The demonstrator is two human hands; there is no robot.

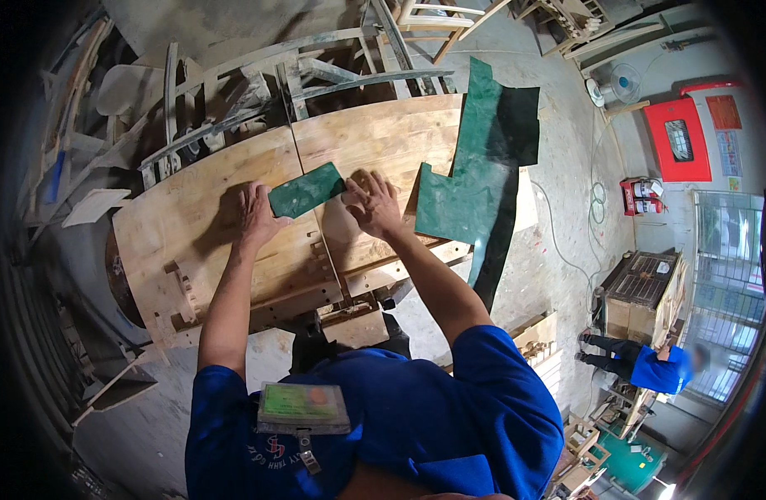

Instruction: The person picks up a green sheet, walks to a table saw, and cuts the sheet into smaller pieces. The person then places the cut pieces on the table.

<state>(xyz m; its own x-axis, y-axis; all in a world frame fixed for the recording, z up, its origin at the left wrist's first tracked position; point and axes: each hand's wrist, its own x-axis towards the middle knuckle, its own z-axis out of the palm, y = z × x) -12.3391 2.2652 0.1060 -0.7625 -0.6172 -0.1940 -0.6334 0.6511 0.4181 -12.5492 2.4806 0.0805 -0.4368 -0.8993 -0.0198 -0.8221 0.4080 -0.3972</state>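
Observation:
A dark green rectangular piece with rounded corners [310, 191] lies slanted across the wooden workbench [241, 158], over the gap between its two boards. Around its left end my left hand [258, 215] is closed, thumb along the lower edge. My right hand [373, 207] is at the other end, fingers spread and bent, the fingertips touching or very near the edge. To the right of that hand, a larger green sheet [454, 204] with an irregular cut outline drapes over the bench's end, its dark underside partly folded up.
Wooden frames [316, 83] crowd the bench's far side. A hose [558, 229] trails over the concrete floor at right. Farther right, a person in blue [654, 367] stands beside a wooden cabinet [641, 279]. Fire extinguishers [645, 197] and a red box [679, 140] are on the wall.

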